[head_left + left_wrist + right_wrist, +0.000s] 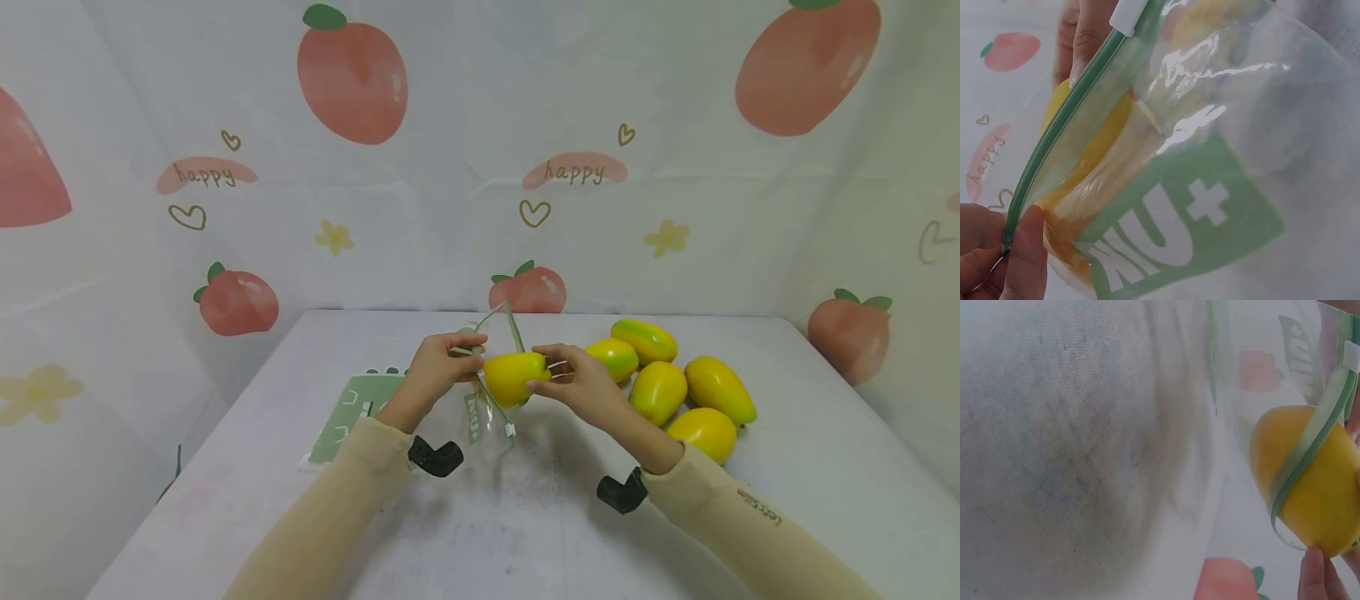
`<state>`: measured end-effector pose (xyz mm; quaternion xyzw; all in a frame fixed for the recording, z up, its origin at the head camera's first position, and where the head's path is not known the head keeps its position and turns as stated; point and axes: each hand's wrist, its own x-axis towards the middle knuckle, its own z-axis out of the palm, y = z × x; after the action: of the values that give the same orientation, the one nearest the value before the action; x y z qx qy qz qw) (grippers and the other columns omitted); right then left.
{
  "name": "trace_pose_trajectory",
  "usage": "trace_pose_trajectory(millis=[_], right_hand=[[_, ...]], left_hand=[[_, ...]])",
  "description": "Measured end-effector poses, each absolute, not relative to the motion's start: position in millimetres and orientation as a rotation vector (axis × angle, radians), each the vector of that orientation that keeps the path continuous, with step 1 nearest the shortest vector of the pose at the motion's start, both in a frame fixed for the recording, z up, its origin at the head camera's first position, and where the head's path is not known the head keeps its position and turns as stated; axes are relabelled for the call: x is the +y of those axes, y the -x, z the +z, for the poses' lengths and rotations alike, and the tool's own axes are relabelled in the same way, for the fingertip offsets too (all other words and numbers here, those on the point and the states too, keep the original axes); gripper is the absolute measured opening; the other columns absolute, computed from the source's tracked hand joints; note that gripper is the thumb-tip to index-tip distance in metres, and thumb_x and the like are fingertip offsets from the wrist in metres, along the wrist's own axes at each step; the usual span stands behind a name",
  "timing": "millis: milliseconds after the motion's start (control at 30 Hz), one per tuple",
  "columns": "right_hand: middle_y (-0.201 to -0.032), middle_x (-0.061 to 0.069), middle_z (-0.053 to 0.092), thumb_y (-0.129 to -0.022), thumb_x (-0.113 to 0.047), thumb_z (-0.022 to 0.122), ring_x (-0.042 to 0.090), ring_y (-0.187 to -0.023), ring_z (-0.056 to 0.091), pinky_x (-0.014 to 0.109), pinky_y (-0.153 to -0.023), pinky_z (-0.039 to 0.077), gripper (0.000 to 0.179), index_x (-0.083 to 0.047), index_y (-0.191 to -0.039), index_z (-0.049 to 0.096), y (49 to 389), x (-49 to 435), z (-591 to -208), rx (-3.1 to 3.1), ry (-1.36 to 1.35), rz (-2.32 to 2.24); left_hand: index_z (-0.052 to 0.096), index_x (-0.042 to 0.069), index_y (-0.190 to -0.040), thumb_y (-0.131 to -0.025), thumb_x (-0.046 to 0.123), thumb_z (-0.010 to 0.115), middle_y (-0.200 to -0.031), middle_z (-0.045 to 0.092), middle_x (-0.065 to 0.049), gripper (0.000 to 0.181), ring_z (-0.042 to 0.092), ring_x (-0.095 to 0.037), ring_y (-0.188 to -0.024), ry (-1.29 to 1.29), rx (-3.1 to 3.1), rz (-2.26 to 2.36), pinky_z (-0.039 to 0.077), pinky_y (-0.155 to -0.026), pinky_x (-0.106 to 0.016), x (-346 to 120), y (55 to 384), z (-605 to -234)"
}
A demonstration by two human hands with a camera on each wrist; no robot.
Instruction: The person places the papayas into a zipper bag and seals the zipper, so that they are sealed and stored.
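My right hand grips a yellow mango by its right end, fingers and thumb on either side. The mango is at the mouth of a clear zip bag with a green zip edge, a white slider and a green printed label. In the right wrist view the green edge crosses in front of the mango, whose left end is within the bag. My left hand pinches the bag's rim; the left wrist view shows its thumb and fingers on the green strip.
Several yellow-green mangoes lie grouped on the table to the right, close by my right forearm. A flat green printed packet lies on the left, partly behind my left arm. Behind the white table hangs a fruit-printed cloth.
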<state>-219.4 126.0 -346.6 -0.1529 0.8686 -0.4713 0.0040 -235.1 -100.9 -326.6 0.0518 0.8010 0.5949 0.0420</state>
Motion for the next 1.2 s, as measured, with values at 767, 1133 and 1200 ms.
trace_pose_trajectory(millis=[767,1133,1200], right_hand=[[-0.121,0.018,0.062,-0.085,-0.027,0.074,0.033,-0.107,0.064,0.044,-0.089,0.056,0.048,-0.01,-0.127,0.058,221.8,119.9,-349.5,2.691,0.48,-1.493],[-0.119,0.018,0.062,-0.09,-0.02,0.069,0.033,-0.106,0.065,0.041,-0.085,0.058,0.043,-0.007,-0.13,0.057,223.3,121.0,-350.0,2.711,0.491,-1.481],[-0.119,0.017,0.062,-0.09,-0.019,0.069,0.032,-0.106,0.065,0.041,-0.085,0.058,0.043,-0.008,-0.13,0.057,223.4,121.2,-349.9,2.703,0.484,-1.484]], left_hand=[[0.066,0.008,-0.125,-0.089,0.007,0.066,-0.121,0.062,-0.014,0.036,0.067,-0.019,-0.089,-0.175,2.452,1.808,0.058,-0.084,-0.033,-99.0,237.1,-328.4],[0.066,0.006,-0.124,-0.088,0.005,0.066,-0.122,0.063,-0.016,0.036,0.067,-0.017,-0.086,-0.2,2.428,1.842,0.06,-0.079,-0.03,-98.1,236.8,-325.3],[0.066,0.006,-0.124,-0.088,0.004,0.066,-0.121,0.064,-0.015,0.036,0.066,-0.016,-0.085,-0.19,2.43,1.841,0.06,-0.079,-0.03,-98.1,237.1,-324.6]])
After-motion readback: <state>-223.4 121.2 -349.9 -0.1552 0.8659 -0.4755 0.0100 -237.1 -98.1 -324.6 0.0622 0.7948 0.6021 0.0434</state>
